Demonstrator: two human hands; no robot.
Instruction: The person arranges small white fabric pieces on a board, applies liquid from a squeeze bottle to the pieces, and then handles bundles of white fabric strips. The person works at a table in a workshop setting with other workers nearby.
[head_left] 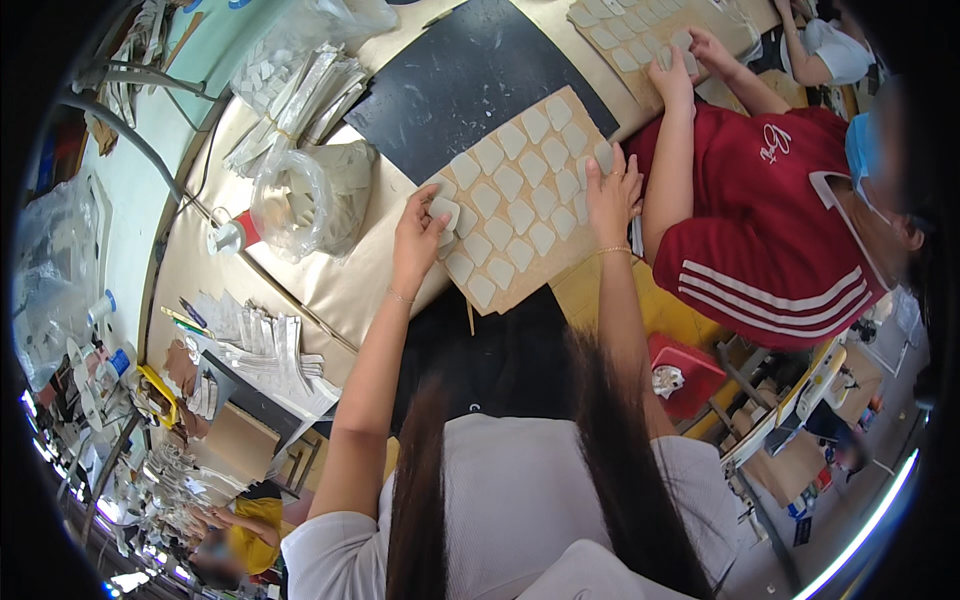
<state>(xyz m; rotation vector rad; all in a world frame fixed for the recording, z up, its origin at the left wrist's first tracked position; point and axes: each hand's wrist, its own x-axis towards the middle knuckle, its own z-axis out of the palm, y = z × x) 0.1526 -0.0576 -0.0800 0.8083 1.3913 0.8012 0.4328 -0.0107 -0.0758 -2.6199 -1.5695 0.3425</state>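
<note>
Glossy tan table (300,290), white-patched cardboard sheet (520,200)

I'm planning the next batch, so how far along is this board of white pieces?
Done: most of the tan board already carries rows of white pieces. In hand: the left hand presses a white piece at the board's left edge, while the right hand touches its right edge. Left: a bare strip along the board's lower edge, and more white pieces sit in the clear bag.

Two tan boards (520,215) (each under white pieces (508,182))
</note>
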